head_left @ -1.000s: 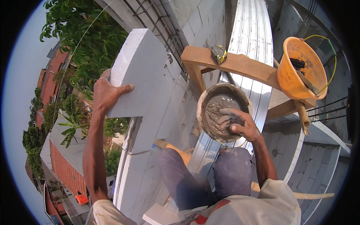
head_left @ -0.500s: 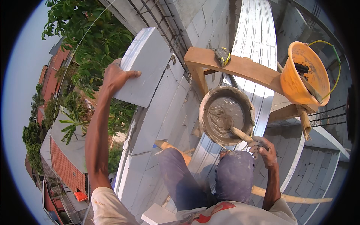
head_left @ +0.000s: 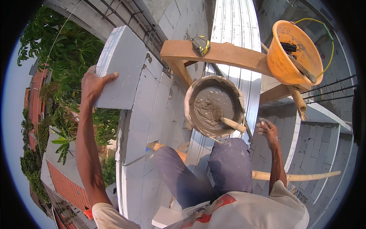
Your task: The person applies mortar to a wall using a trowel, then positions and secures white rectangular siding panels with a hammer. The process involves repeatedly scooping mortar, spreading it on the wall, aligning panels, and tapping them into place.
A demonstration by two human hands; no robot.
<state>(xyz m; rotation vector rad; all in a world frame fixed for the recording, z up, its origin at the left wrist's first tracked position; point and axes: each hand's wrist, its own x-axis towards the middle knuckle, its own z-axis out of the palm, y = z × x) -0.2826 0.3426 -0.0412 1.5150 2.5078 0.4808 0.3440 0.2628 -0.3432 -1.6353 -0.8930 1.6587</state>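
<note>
A light grey wall block stands on the wall top at the left, with my left hand gripping its outer edge, thumb across the broad face. Below it runs the wall of similar blocks. Before my knees is a round bucket holding wet grey mortar. A tool's wooden handle sticks out of the mortar and leans on the rim; its working end is sunk from sight. My right hand hovers right of that handle, apart from it, fingers loosely bent and holding nothing.
A wooden trestle carries a tape measure and stands beside an orange bucket with tools inside. Ribbed metal sheeting runs beneath. Steel bars lie past the block. Trees and roofs lie far below on the left.
My right hand has let go of the wooden handle and moved off to the right. My left hand stays on the block. The whole view has shifted, so things appear further left.
</note>
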